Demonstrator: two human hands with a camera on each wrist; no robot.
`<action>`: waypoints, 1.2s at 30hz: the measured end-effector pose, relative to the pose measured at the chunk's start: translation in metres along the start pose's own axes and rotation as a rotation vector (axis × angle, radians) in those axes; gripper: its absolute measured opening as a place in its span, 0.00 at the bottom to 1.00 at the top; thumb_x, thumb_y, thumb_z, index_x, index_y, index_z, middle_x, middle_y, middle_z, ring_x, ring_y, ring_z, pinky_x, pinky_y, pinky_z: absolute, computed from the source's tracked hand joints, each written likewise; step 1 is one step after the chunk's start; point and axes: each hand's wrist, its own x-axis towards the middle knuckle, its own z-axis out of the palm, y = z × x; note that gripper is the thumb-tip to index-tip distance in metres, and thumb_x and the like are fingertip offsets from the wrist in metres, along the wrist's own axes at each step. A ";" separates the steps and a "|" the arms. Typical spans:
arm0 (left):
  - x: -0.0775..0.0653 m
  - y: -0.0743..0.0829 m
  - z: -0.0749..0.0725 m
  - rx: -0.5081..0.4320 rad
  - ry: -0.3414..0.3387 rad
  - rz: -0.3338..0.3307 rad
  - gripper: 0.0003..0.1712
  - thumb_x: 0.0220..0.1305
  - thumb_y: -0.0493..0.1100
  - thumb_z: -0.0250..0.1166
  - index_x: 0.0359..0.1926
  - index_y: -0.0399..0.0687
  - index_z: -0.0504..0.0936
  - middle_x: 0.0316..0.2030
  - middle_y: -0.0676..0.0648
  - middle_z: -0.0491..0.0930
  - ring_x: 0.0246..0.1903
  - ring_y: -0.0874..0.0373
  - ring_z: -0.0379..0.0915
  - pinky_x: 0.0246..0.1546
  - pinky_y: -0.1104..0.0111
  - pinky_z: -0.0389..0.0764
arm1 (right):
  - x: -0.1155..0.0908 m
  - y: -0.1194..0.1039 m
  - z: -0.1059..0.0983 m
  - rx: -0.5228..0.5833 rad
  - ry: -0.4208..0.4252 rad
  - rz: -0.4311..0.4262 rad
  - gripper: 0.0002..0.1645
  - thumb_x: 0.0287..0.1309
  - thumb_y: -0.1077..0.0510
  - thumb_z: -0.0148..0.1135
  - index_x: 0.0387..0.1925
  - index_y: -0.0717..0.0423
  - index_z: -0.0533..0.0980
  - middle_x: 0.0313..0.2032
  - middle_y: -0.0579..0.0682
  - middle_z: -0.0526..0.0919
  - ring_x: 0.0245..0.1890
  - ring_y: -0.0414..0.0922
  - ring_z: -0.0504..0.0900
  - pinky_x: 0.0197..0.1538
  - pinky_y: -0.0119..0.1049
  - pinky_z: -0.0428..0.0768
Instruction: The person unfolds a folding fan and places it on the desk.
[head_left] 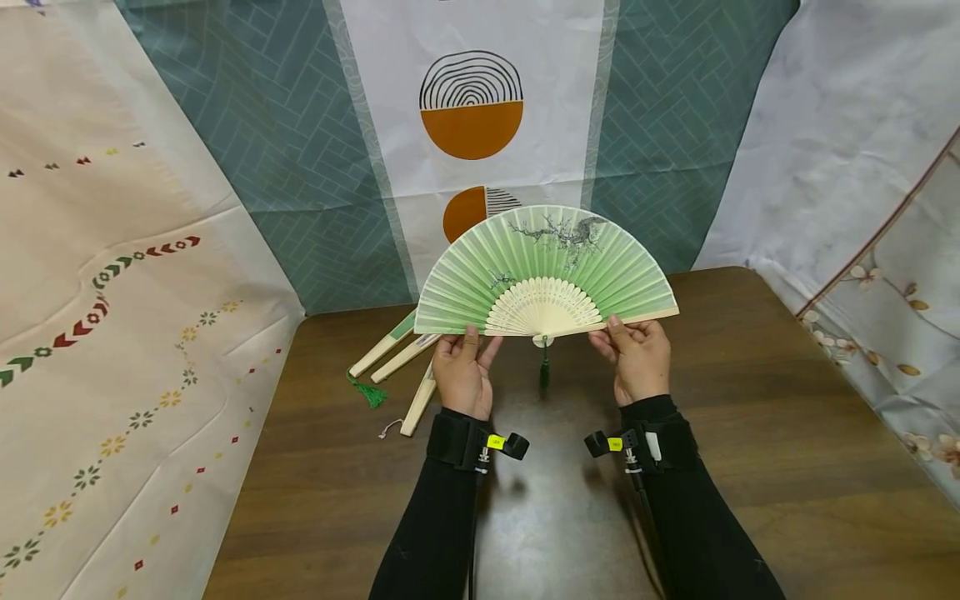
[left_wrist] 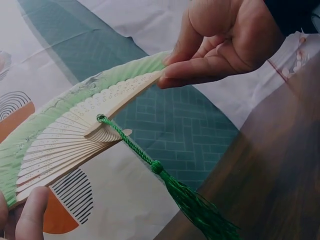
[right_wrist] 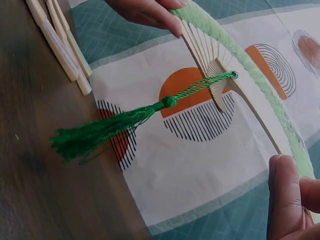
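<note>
A green folding fan point(head_left: 546, 258) is spread wide into a half circle, held up above the table. Dark branches are printed on its pleated leaf, and its pale ribs point(left_wrist: 70, 137) have small cut-out holes. At the fan's left end, my left hand point(head_left: 463, 375) pinches the outer rib between thumb and fingers. My right hand point(head_left: 641, 358) pinches the opposite outer rib in the same way. From the pivot at the bottom middle hangs a dark green tassel point(right_wrist: 110, 127) on a twisted cord.
Several folded fans point(head_left: 397, 354) with pale ribs lie on the brown wooden table point(head_left: 750, 400), left of my left hand. One has a green tassel point(head_left: 372, 393). Behind the table hangs a teal and white cloth point(head_left: 285, 150); patterned cloths point(head_left: 150, 350) flank both sides.
</note>
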 end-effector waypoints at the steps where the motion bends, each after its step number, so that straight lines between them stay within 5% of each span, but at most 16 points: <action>1: 0.000 -0.001 0.000 -0.001 -0.002 -0.001 0.07 0.86 0.30 0.60 0.57 0.36 0.80 0.47 0.45 0.79 0.47 0.56 0.82 0.48 0.62 0.98 | 0.000 0.000 0.000 0.001 0.005 -0.004 0.08 0.83 0.65 0.62 0.56 0.58 0.74 0.36 0.43 0.93 0.32 0.35 0.95 0.45 0.28 0.95; 16: 0.005 -0.042 0.017 0.017 -0.009 -0.052 0.06 0.83 0.27 0.63 0.45 0.40 0.78 0.42 0.47 0.73 0.49 0.56 0.76 0.48 0.60 0.99 | 0.008 -0.006 -0.028 -0.004 0.091 -0.022 0.10 0.82 0.63 0.65 0.55 0.58 0.73 0.36 0.44 0.92 0.32 0.36 0.95 0.44 0.28 0.95; 25: 0.002 -0.104 0.040 0.078 -0.080 -0.210 0.08 0.83 0.26 0.62 0.44 0.41 0.76 0.41 0.47 0.72 0.48 0.54 0.76 0.63 0.48 0.95 | 0.027 0.000 -0.091 0.068 0.247 0.036 0.09 0.81 0.66 0.64 0.53 0.62 0.72 0.31 0.46 0.90 0.27 0.37 0.93 0.39 0.27 0.94; 36: -0.002 -0.169 0.095 0.168 -0.097 -0.336 0.09 0.83 0.25 0.62 0.58 0.30 0.81 0.44 0.44 0.76 0.50 0.49 0.77 0.67 0.41 0.91 | 0.055 -0.008 -0.158 0.145 0.435 0.148 0.10 0.81 0.65 0.63 0.51 0.59 0.69 0.36 0.47 0.84 0.26 0.38 0.92 0.39 0.26 0.94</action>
